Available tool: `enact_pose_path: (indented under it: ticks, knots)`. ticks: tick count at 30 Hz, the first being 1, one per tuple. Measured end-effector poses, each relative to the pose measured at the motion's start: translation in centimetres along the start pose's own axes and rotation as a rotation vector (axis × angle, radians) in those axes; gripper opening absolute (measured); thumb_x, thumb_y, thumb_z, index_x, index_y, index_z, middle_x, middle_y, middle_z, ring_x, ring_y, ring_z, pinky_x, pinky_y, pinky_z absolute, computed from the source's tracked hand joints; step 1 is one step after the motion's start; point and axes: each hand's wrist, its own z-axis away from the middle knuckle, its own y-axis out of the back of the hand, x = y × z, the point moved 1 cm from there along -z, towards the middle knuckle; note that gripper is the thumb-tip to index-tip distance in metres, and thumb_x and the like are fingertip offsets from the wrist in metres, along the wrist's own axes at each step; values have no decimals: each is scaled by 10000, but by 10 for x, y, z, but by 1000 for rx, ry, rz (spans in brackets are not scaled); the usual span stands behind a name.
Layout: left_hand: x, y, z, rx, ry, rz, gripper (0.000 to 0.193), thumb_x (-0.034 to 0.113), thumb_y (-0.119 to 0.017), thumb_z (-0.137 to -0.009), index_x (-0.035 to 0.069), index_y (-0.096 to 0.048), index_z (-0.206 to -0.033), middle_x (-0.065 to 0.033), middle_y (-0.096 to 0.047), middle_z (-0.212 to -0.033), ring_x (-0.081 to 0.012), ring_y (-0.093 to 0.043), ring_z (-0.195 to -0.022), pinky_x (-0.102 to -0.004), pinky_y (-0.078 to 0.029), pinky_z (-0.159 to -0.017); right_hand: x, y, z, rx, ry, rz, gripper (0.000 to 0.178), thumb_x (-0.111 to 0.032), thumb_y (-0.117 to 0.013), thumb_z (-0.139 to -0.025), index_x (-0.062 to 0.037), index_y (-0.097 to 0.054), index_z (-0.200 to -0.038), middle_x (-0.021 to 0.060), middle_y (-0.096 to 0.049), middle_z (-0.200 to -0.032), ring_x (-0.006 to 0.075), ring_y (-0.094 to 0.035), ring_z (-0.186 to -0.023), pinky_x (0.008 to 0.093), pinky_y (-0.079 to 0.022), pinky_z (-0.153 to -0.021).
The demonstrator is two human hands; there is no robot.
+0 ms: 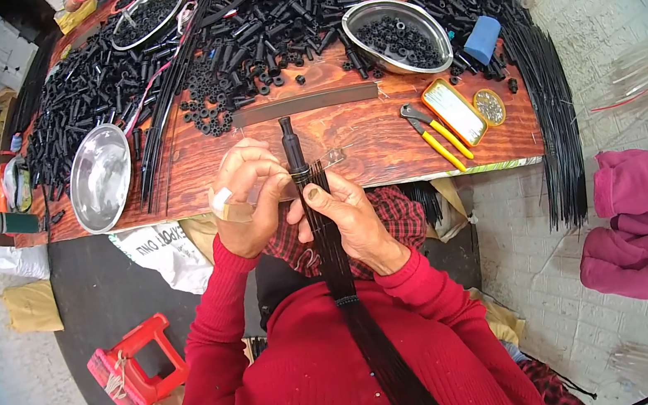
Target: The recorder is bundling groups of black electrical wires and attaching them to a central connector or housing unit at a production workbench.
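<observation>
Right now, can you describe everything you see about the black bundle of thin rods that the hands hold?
The bundle of thin black rods is long, glossy and plastic-looking. Its top end enters a black tube-shaped cap with a narrower tip pointing at the wooden table. It runs from the table edge down over the red sweater, fanning out slightly below a tight band. The left hand grips beside the cap; the right hand pinches the rods just under it.

Wooden table (349,144), reddish top. Heaps of black tubes (272,22) toward 12 o'clock, filled steel bowl (397,36) at 1, empty bowl (101,179) at 9. Yellow-handled pliers (435,134), tin (454,111), blue block (481,40) at 3.
</observation>
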Motion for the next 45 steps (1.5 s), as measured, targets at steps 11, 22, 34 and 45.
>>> enact_pose_path:
  ticks: [11, 22, 34, 45]
  knots:
    - [-34, -10, 13, -120, 627, 865, 99, 74, -698, -890, 7, -626, -884, -68, -638, -958, -164, -630, -863, -294, -507, -774, 1, 5, -2, 18, -46, -48, 255, -246, -588, -994, -27, -567, -1122, 93, -667, -848, 135, -651, -628, 239, -551, -564]
    - [-27, -17, 20, 4, 627, 782, 297, 62, -642, -925, 14, -539, -1199, -81, -632, -1076, -142, -612, -951, -272, -496, -840, 5, 20, -19, 114, -51, -120, 237, -242, -605, -981, -57, -576, -1127, 74, -670, -847, 134, -655, -631, 247, -558, -553]
    - [18, -35, 13, -65, 185, 70, 1209, 160, -890, -648, -2, -97, -1545, -187, -381, -1437, -297, -485, -1260, -403, -411, -1054, -23, 13, -95, 285, 462, 147, 166, -99, -533, -1009, -22, -620, -1128, 23, -680, -884, 72, -634, -726, 227, -539, -626]
    - [-12, -21, -57, -18, 294, 125, 491, 158, -701, -906, -43, -519, -1315, -98, -658, -1077, -137, -623, -951, -287, -508, -832, -6, -7, -99, 451, 721, 475, 341, -100, -614, -951, -60, -612, -1290, 105, -737, -983, 101, -665, -871, 281, -526, -737]
